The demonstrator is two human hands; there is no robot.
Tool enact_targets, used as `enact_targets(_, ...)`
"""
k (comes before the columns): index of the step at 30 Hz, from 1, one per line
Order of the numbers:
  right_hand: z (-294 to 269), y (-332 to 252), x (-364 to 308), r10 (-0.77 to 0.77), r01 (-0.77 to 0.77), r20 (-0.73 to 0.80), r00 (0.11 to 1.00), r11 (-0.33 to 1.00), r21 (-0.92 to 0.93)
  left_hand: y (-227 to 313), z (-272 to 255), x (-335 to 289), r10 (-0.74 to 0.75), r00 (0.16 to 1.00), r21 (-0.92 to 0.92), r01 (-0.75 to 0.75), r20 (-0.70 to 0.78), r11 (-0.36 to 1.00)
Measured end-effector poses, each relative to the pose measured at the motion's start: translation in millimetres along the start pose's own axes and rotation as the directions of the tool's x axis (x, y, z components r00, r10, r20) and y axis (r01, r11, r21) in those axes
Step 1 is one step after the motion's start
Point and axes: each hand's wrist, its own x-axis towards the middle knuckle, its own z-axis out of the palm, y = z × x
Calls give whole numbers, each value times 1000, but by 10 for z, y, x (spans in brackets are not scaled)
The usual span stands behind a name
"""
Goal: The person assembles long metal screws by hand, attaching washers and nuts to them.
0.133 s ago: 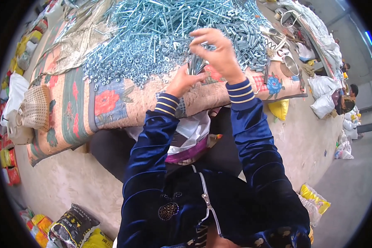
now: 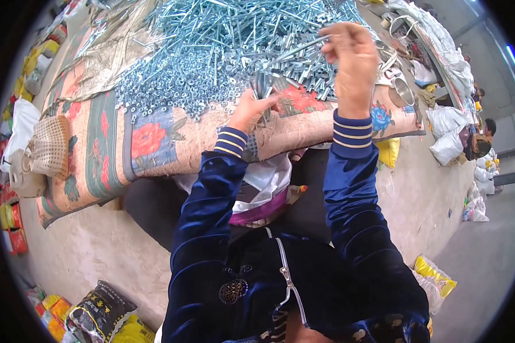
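My left hand [image 2: 254,110] is closed round a small bunch of metal rods [image 2: 262,84] that stick up above the fingers, near the front edge of the pile. Up and to the right, my right hand [image 2: 353,57] is raised with its fingertips pinched on one end of a long metal rod [image 2: 301,49], which points left over the heap; the fingers are slightly blurred. Beneath and beyond lie a heap of long shiny rods [image 2: 240,26], a spread of small nuts [image 2: 177,80] on the left, and short metal sleeves [image 2: 320,80] on the right.
Everything rests on a flowered quilt [image 2: 200,137]. A woven basket [image 2: 52,146] and a plastic jug [image 2: 26,180] stand at the left edge, a metal bowl [image 2: 402,91] at the right. A white bag [image 2: 269,177] is at my lap. Sacks [image 2: 447,128] line the floor.
My right hand has moved from beside my left hand up and to the right, where a rod now shows at its fingertips. The left hand has barely moved.
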Motion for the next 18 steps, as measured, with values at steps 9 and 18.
enact_targets(9, -150, 1086, -1174, 558, -408, -196, 806, 765, 499, 28, -93, -30, 29, 999, -311, -39, -39, 950)
enact_targets(18, 19, 1093, -1257, 195, -65, 175, 965, 824, -563, -77, -171, -97, 86, 992, -153, -99, -92, 983)
